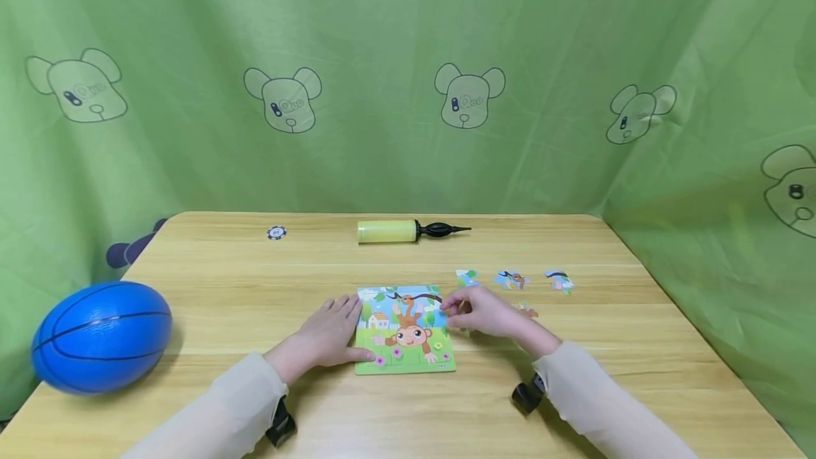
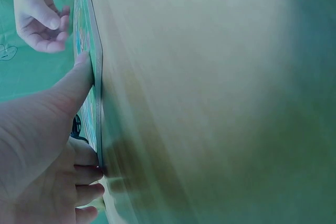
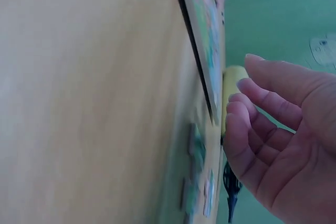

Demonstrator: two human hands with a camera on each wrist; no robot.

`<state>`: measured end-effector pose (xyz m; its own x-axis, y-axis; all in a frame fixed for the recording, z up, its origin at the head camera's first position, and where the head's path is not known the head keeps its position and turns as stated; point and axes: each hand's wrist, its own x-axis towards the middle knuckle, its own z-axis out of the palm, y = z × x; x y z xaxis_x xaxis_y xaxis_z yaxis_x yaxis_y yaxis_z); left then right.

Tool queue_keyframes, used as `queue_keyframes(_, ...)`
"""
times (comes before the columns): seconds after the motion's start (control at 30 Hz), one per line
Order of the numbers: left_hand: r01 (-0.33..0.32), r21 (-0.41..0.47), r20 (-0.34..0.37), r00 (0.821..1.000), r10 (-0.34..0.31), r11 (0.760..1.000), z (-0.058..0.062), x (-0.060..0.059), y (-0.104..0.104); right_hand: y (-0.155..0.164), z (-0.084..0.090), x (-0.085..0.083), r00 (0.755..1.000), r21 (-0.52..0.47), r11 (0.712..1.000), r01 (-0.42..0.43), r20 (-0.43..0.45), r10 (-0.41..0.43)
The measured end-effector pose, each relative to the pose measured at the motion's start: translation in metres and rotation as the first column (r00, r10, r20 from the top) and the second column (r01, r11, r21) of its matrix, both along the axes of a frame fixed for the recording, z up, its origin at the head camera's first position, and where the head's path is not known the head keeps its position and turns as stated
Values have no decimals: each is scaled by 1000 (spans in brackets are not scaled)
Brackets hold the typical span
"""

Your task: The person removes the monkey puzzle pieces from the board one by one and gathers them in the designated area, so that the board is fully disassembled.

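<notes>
A jigsaw puzzle board [image 1: 408,368] with a monkey picture lies flat on the table in the head view. My left hand [image 1: 325,335] rests along its left edge, fingers stretched out, the thumb [image 2: 79,77] pressing on the front left corner. At the board's right edge is my right hand [image 1: 481,312], its fingers [image 3: 273,103] loosely bent and nothing between them in the right wrist view. Loose puzzle pieces lie beyond and beside that hand: one with green leaves [image 1: 468,276], one with a brown figure [image 1: 512,279], one with a dark branch [image 1: 559,280]. Another brown piece [image 1: 528,311] is partly hidden by the hand.
A yellow hand pump [image 1: 387,231] with a black nozzle lies across the back of the wooden table [image 1: 319,257]. To its left is a round chip [image 1: 277,232]. A blue ball [image 1: 102,337] sits at the left edge. Green curtains [image 1: 382,147] enclose the table's back and sides.
</notes>
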<state>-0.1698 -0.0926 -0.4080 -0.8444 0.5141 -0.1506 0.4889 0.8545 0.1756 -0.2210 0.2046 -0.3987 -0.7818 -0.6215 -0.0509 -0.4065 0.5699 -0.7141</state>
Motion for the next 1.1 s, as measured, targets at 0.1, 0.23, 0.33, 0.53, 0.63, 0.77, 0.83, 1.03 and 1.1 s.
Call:
queue_keyframes(0.1,0,-1,3,1000,0,1000,0,0,0,-6,-3,1,999,23,999,-27,-26,28)
queue_keyframes(0.23,1,-12,7,1000,-1,1000,0,0,1,-11,-6,3,996,85,996,-33,-77,40)
queue_keyframes(0.33,-4,-13,6,1000,4,1000,0,0,1,-15,-7,4,994,117,992,-39,-98,50)
queue_keyframes(0.53,-14,-9,7,1000,14,1000,0,0,1,-20,-8,4,991,154,986,-59,-106,76)
queue_keyframes(0.63,-9,-14,3,1000,9,1000,0,0,1,-23,-8,5,991,169,984,-61,-105,80)
queue_keyframes(0.77,-9,-9,3,1000,9,1000,1,1,1,-24,-7,5,991,176,983,-60,-105,80)
queue_keyframes(0.83,-11,-5,5,1000,11,1000,1,1,1,-24,-7,4,991,181,981,-65,-105,85)
queue_keyframes(1.03,-13,-2,9,1000,13,1000,1,0,0,-24,-8,2,990,183,979,-93,-90,111)
queue_keyframes(1.1,-14,-4,10,1000,14,1000,1,0,1,-25,-8,2,990,181,979,-96,-86,113)
